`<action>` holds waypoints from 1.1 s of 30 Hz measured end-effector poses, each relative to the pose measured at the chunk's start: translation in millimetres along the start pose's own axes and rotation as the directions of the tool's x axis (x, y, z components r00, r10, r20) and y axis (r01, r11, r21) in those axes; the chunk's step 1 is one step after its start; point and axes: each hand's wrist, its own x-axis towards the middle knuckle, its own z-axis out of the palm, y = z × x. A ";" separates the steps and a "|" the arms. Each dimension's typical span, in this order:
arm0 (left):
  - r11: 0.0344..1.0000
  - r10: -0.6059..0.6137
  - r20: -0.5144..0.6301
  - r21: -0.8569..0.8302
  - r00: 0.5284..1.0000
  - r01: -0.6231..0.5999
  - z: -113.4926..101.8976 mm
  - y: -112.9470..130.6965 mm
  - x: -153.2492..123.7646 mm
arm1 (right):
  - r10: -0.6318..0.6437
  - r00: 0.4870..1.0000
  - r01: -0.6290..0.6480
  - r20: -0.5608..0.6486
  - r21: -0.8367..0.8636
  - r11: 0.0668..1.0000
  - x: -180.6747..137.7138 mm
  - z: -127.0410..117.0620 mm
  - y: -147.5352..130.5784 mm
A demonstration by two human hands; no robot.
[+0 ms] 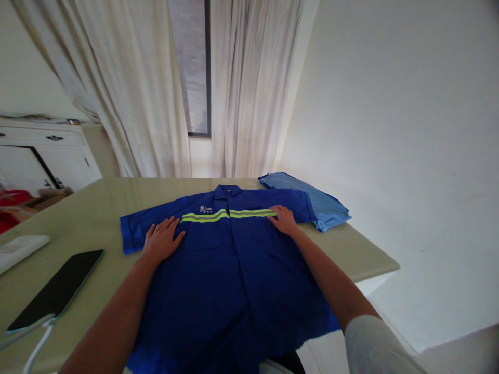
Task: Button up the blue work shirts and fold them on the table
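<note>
A dark blue work shirt (234,270) with a yellow-green reflective stripe across the chest lies spread flat, front up, on the pale table (89,213). My left hand (160,240) rests flat on the shirt's left chest near the sleeve, fingers spread. My right hand (284,219) lies flat on the right chest at the end of the stripe, fingers stretched out. Neither hand holds anything.
A folded light blue garment (312,200) lies at the table's far right corner. A dark phone (56,290) on a white cable and a white object (19,248) sit at the left. Curtains and a window stand behind; a white cabinet (42,150) is at far left.
</note>
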 end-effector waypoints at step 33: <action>0.960 0.271 0.169 -0.121 0.948 -0.253 7.0 34.7 10.6 | -0.007 0.990 -0.036 0.139 0.307 0.951 7.3 28.5 -154.2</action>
